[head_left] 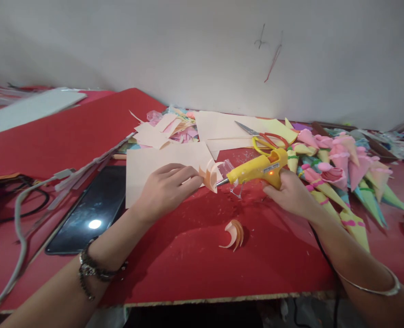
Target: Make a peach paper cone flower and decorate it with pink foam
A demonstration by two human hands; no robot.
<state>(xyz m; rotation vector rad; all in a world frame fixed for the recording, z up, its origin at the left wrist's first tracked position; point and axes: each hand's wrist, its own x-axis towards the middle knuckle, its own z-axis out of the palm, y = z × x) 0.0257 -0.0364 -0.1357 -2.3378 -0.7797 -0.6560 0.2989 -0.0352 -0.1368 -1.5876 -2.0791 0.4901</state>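
My right hand (292,193) grips the handle of a yellow hot glue gun (256,171), whose small light glows orange. Its metal nozzle points left and meets the edge of a curled peach paper piece (209,176). That piece is pinched in the fingertips of my left hand (169,189), partly hidden behind them. A second cluster of curled peach paper strips (236,234) lies on the red tabletop (188,259) nearer to me. Under and behind my left hand is a flat cream paper sheet (154,159).
Scissors (261,139) with red and yellow handles lie on more cream paper behind the glue gun. Many paper cones (339,159) crowd the right. A black phone (92,214) and a white cable (19,228) lie left; paper scraps (168,127) sit at the back wall.
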